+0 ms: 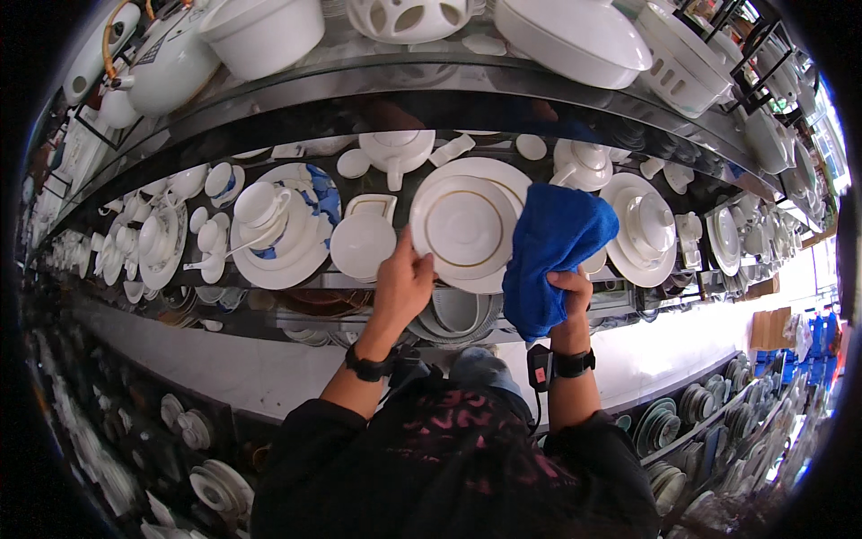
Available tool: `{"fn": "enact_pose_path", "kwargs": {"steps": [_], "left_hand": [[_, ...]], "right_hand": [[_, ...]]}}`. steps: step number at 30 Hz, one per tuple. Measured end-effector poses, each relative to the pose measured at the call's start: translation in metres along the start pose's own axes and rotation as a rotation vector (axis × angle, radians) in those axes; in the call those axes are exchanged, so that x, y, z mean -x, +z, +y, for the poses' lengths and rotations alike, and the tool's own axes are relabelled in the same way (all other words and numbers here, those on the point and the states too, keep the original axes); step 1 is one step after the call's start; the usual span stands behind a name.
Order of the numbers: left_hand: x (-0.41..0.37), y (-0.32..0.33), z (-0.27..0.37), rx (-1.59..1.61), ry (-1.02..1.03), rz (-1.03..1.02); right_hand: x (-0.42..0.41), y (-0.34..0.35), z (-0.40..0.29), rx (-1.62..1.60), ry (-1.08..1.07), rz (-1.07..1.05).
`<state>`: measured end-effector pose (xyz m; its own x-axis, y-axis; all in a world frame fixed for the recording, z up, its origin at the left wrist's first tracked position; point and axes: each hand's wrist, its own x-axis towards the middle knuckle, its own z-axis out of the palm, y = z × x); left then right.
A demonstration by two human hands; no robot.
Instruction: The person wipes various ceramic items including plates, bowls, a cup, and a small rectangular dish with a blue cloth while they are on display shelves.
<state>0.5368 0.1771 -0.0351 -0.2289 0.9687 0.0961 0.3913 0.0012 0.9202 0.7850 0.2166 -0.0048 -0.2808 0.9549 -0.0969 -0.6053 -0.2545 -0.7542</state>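
My left hand (406, 275) grips the left rim of a white plate (465, 226) with a thin gold ring, its thumb on the near edge. Behind that plate shows a larger white plate (481, 166), partly covered by it. A folded blue cloth (555, 249) hangs over my right hand (574, 290), the thumb pressing on its near side. The cloth overlaps the right edge of the plates. Just left of my left hand stands a white bowl (363, 244) in front of a squarish gold-rimmed dish (377, 202).
Above runs a shelf edge (431, 77) bearing a lidded white casserole (572, 40). A teapot (397, 151) stands behind the plates. Left is a cup (259, 202) on blue-patterned plates; right, a lidded tureen (643, 226). More dishes (656, 428) line shelves behind me.
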Motion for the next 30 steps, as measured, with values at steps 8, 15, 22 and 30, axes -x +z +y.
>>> {"fn": "enact_pose_path", "kwargs": {"steps": [8, 15, 22, 30], "left_hand": [[-0.042, 0.058, -0.053, -0.211, -0.047, -0.116], [-0.057, 0.054, -0.036, -0.497, -0.067, -0.142], [-0.046, 0.041, -0.006, -0.525, -0.073, -0.184], [0.058, -0.081, -0.044, 0.251, -0.137, 0.055]], "right_hand": [[-0.018, -0.041, 0.027, 0.124, 0.031, 0.222], [-0.032, -0.034, 0.027, 0.095, 0.043, 0.174], [-0.035, -0.035, 0.037, 0.206, -0.059, 0.263], [0.0, 0.043, 0.036, 0.081, 0.11, 0.061]]}}
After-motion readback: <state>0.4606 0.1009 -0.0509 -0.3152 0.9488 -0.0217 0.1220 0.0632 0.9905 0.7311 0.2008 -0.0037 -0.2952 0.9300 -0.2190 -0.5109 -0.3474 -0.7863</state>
